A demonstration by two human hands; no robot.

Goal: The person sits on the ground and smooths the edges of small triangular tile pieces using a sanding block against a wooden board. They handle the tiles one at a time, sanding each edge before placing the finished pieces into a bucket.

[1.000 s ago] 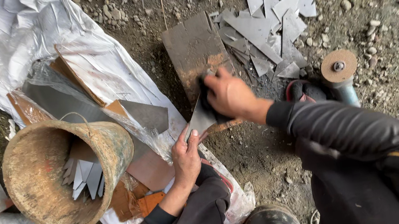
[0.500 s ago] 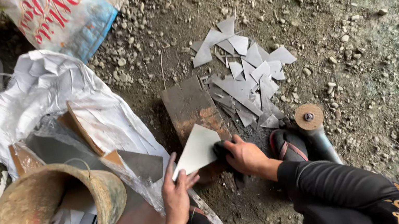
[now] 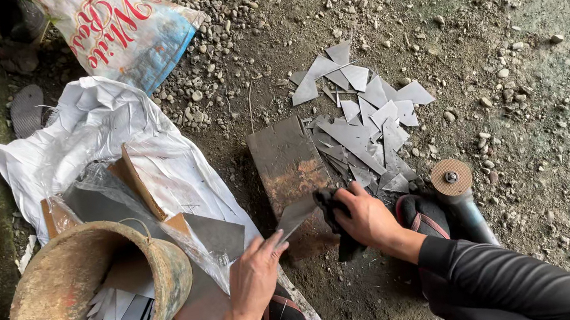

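Grey metal piece: thin, flat, roughly triangular, tilted, held over the near edge of a rusty block. Left hand pinches its lower corner. Right hand presses a dark cloth against its upper edge.

Bucket at lower left, cut metal pieces inside it. White sack sheet lies behind the bucket, printed bag behind that. Flat block sits centre, on the ground. Pile of metal offcuts just right of and behind the block. Angle grinder right of the pile's near end. Metal sheet piece spans between left hand and right hand, over the block's near edge.
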